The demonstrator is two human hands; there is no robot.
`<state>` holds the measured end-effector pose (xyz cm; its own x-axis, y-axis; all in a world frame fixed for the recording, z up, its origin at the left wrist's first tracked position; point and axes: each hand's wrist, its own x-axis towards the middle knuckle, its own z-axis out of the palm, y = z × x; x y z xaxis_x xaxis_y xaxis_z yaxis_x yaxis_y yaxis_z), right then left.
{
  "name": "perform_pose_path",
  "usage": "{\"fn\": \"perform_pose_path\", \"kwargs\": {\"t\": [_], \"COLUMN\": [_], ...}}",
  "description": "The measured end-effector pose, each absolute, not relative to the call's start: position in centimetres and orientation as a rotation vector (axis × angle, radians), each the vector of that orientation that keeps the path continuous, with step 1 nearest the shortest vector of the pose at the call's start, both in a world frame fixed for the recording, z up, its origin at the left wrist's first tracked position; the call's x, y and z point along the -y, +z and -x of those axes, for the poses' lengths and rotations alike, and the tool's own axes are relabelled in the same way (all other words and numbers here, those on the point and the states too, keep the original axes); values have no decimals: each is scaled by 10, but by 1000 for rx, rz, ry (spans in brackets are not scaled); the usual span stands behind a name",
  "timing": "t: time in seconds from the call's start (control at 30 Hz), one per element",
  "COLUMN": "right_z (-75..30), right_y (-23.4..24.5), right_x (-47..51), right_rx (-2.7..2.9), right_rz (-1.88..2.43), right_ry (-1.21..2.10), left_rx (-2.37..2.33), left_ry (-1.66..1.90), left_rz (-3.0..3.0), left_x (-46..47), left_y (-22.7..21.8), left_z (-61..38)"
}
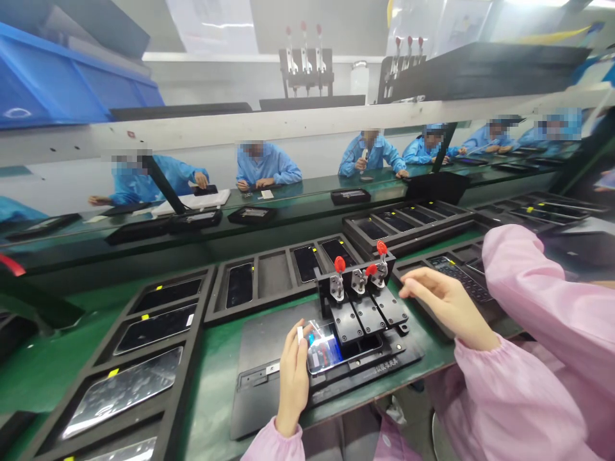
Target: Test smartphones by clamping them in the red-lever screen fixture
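My left hand [294, 374] is at the left end of a glossy phone screen [323, 349], its fingers closed on the edge beside a small white tab [300, 334]. The screen lies partly beneath the black pressing plates [368, 314] of a clamp fixture [384, 368]. Three toggle clamps with red handles, one a raised red handle [339, 264], stand along the fixture's back. My right hand [446, 304] hovers just right of the clamps, apart from them, with its fingers stretched out and nothing visible in them.
Black trays of phone screens stand left, behind and right: a left tray [185, 378], a middle tray [273, 272] and a right tray [418, 224]. A pink sleeve [523, 262] of a person is close on my right. Workers in blue sit beyond the shelf [336, 118].
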<state>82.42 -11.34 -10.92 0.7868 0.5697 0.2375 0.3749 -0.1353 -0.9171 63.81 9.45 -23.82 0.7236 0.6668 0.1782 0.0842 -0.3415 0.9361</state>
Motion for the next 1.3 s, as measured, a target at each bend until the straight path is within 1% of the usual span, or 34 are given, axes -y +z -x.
{"fn": "perform_pose_path", "kwargs": {"t": [0.1,0.37,0.57,0.87,1.3], "right_z": [-838,-853,-861,-867,-869], "right_y": [-109,-101,-100,-104,-99], "right_x": [94,57,51,52,53], "right_rx": [692,696,718,731,750], "right_rz": [1645,1566,1622,1491,1467], "right_ry": [10,-236,-112,67,97], "left_rx": [-625,-643,-614,-552,-571], "left_ry": [719,764,712,707,726], "left_rz": [-1788,-1748,-1771,-1708,-1617], "left_x": [-91,-88,-79,-73,-74], "left_y": [-239,-241,-235,-230,-238], "left_z": [-641,-646,-650,-661,-667]}}
